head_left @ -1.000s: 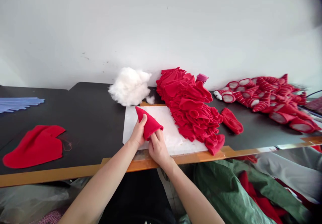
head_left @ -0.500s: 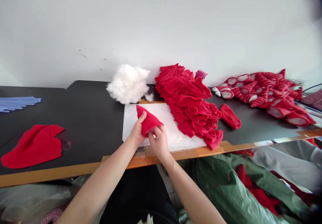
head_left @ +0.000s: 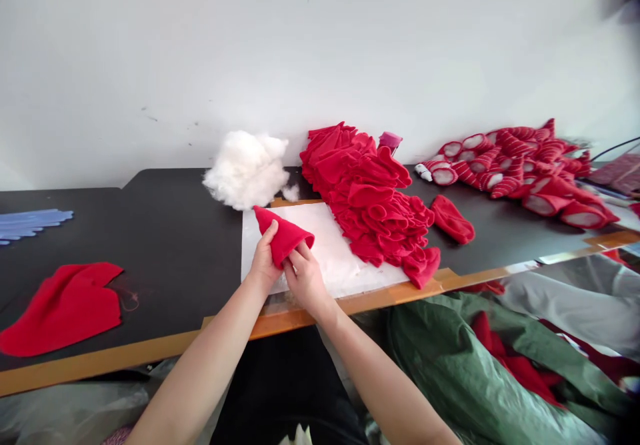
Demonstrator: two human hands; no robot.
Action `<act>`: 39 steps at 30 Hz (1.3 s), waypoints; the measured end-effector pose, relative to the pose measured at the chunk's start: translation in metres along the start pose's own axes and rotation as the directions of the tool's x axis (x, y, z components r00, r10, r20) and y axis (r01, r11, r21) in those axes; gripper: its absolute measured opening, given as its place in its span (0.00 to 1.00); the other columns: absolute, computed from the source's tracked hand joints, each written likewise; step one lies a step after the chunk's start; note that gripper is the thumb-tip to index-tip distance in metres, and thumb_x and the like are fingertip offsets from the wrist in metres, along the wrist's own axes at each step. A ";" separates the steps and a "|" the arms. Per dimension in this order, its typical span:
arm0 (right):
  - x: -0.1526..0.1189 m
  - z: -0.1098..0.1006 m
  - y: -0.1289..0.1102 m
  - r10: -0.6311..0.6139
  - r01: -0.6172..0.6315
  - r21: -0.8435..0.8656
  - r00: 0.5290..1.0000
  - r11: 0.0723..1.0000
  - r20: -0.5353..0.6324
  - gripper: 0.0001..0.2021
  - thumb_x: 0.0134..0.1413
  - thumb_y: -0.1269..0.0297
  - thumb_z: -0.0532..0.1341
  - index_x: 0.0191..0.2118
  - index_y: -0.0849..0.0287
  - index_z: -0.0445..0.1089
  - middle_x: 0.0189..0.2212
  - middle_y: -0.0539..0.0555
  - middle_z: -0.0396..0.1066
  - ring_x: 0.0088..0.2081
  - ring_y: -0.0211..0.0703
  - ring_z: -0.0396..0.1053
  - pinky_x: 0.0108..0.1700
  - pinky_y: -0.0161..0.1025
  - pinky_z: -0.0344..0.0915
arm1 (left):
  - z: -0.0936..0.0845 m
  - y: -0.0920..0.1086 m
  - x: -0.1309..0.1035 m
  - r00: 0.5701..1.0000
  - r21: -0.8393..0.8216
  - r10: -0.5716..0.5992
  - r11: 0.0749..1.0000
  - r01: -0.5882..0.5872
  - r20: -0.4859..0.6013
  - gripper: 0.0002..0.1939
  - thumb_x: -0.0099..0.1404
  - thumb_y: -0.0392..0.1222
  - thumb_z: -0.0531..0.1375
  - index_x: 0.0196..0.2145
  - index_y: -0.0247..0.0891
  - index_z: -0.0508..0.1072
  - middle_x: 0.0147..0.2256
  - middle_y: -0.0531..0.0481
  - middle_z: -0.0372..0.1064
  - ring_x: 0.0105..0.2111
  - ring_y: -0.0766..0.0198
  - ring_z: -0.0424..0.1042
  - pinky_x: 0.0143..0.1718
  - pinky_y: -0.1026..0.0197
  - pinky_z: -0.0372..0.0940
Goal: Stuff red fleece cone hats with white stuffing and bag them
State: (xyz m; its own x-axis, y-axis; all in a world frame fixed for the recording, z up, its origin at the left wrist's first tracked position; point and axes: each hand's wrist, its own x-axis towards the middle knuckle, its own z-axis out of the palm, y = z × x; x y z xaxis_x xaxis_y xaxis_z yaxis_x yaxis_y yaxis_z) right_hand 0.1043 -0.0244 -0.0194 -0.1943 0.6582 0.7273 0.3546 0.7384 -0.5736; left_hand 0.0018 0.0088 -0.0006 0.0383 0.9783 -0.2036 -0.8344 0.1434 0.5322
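Just above the white sheet (head_left: 330, 232), a cone-shaped red cloth hat (head_left: 289, 234) lies tilted, its tip pointing up and left. My left hand (head_left: 265, 258) is closed around its left side, thumb pressed on the cloth. The fingers of my right hand (head_left: 305, 277) are bunched and reach into the hat's open end. Their tips are hidden inside, so whatever they hold there cannot be seen. A fluffy heap of white stuffing (head_left: 247, 168) sits behind the hat. To the right rises a big pile of red cloth pieces (head_left: 370, 198).
A flat red cloth piece (head_left: 65, 305) with loose thread lies at left, near light-blue strips (head_left: 35, 224). At right are one red piece (head_left: 453, 219) and a heap of striped stuffed cones (head_left: 515, 158). A green bag (head_left: 450, 358) hangs below the taped table edge (head_left: 345, 308).
The hat, held in both hands, has turned slightly, so its open end faces more to the right. My right fingers are still inside. The whole view has shifted and tilted a little.
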 end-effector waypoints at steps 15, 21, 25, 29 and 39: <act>0.019 -0.028 0.027 0.470 -0.405 0.246 0.810 0.881 -0.352 0.10 0.49 0.67 0.55 0.39 0.58 0.67 0.34 0.54 0.72 0.36 0.45 0.71 0.39 0.42 0.71 | 0.011 -0.019 -0.011 0.962 0.326 0.184 0.913 -0.243 0.204 0.33 0.46 0.45 0.75 0.47 0.43 0.67 0.41 0.50 0.71 0.40 0.59 0.72 0.40 0.60 0.67; 0.008 -0.024 0.026 0.420 -0.332 0.282 0.835 0.900 -0.357 0.11 0.51 0.64 0.57 0.41 0.58 0.65 0.37 0.54 0.70 0.38 0.45 0.69 0.41 0.41 0.68 | 0.007 -0.025 -0.010 0.894 0.561 0.394 0.700 -0.443 0.215 0.21 0.50 0.39 0.70 0.39 0.40 0.66 0.38 0.51 0.67 0.36 0.62 0.69 0.38 0.63 0.65; 0.002 -0.008 0.028 0.552 -0.444 0.356 0.775 0.822 -0.308 0.09 0.50 0.64 0.58 0.39 0.58 0.63 0.33 0.51 0.68 0.33 0.41 0.67 0.36 0.38 0.66 | -0.001 -0.028 -0.005 0.832 0.729 0.494 0.469 -0.499 0.252 0.09 0.52 0.33 0.61 0.31 0.40 0.65 0.28 0.56 0.64 0.28 0.65 0.64 0.32 0.63 0.59; 0.004 -0.007 0.034 0.637 -0.490 0.424 0.684 0.762 -0.355 0.07 0.51 0.61 0.56 0.34 0.57 0.61 0.28 0.48 0.64 0.30 0.39 0.64 0.34 0.37 0.64 | -0.002 -0.029 -0.004 0.819 0.832 0.509 0.309 -0.460 0.264 0.13 0.49 0.27 0.57 0.31 0.40 0.65 0.29 0.55 0.64 0.30 0.64 0.65 0.35 0.61 0.59; 0.008 -0.015 0.031 0.583 -0.453 0.397 0.747 0.798 -0.320 0.06 0.47 0.63 0.56 0.33 0.57 0.61 0.28 0.48 0.64 0.32 0.41 0.64 0.35 0.37 0.64 | -0.003 -0.023 -0.003 0.842 0.748 0.504 0.481 -0.458 0.191 0.12 0.49 0.31 0.65 0.29 0.40 0.67 0.26 0.56 0.63 0.28 0.65 0.62 0.33 0.63 0.57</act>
State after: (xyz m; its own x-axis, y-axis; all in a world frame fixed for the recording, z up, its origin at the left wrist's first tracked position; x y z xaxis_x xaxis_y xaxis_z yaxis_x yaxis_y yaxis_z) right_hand 0.1277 0.0019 -0.0259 0.3547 0.8750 0.3295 0.0084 0.3494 -0.9369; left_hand 0.0191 0.0024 -0.0145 -0.2831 0.9248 0.2542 -0.0074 -0.2672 0.9636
